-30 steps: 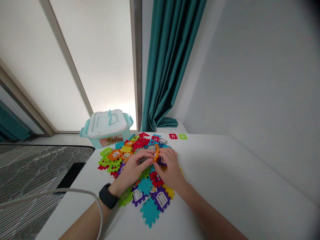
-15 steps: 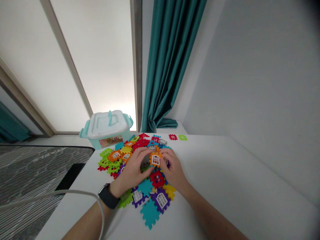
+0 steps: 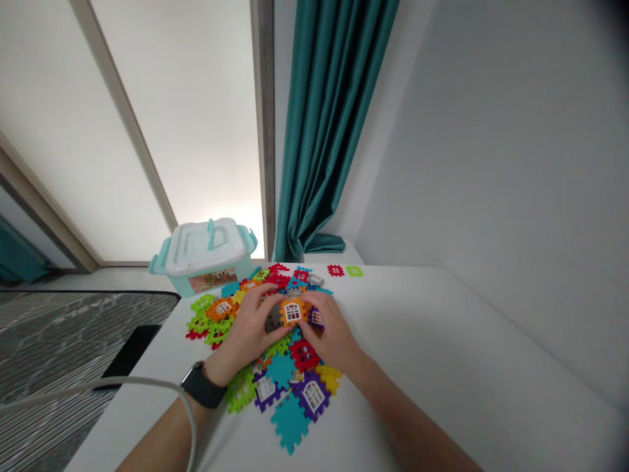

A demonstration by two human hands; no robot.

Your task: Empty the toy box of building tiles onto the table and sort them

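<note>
Both my hands meet over a pile of coloured interlocking plastic tiles on a white table. Between them stands an orange tile with a white window, its face turned towards me. My left hand, with a black watch on its wrist, grips the orange tile's left side together with a grey piece. My right hand pinches the orange tile's right side and also touches a purple window tile. Red, teal, purple, yellow and green tiles lie flat under and around my hands.
A closed teal storage box with a white lid stands at the table's far left corner. Two small tiles, red and green, lie apart at the back. A teal curtain hangs behind. A dark flat object lies left of the table.
The orange window tile has turned from edge-on to facing me. Both hands have stayed on it and shifted slightly left in the picture as the view moved.
</note>
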